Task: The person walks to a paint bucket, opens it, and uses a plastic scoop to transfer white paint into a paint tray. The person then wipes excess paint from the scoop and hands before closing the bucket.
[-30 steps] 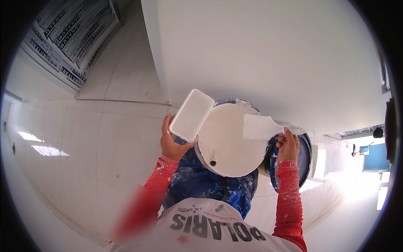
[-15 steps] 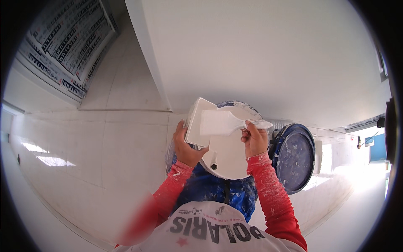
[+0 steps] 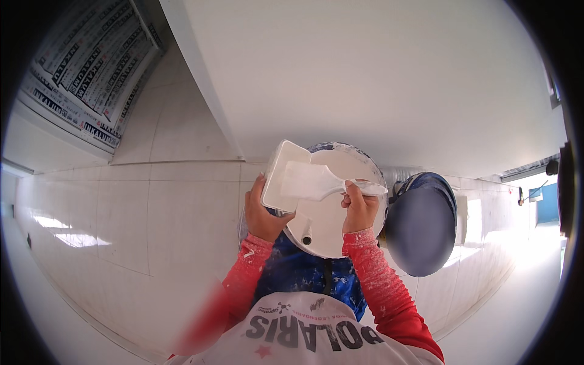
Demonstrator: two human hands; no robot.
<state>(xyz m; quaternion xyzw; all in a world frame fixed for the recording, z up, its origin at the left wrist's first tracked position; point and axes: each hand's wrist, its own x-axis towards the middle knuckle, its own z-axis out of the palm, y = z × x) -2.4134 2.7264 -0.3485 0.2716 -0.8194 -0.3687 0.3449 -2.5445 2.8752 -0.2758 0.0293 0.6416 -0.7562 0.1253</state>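
Observation:
My left hand (image 3: 265,213) grips a white rectangular pan (image 3: 277,182), tilted over the left part of a round bucket. In my right hand (image 3: 360,210) is the handle of a wide flat putty knife (image 3: 310,181), coated white. Its blade points left and reaches into the pan's opening; whether it touches the inside I cannot tell. Below both hands, the bucket (image 3: 331,234) holds a smooth white mix. A short pipe-like piece with a dark open end (image 3: 307,239) sticks out of the mix at the near side.
To the right of the bucket stands a dark blue round lid or bucket top (image 3: 421,231), partly blurred. A pale wall (image 3: 377,79) rises right behind the bucket. Light tiles make up the floor (image 3: 121,213). Panels with printed film (image 3: 91,67) are at the far left.
The view has shifted slightly, so hands and bucket sit a little farther left. The putty knife's blade remains at the pan, with both grips unchanged.

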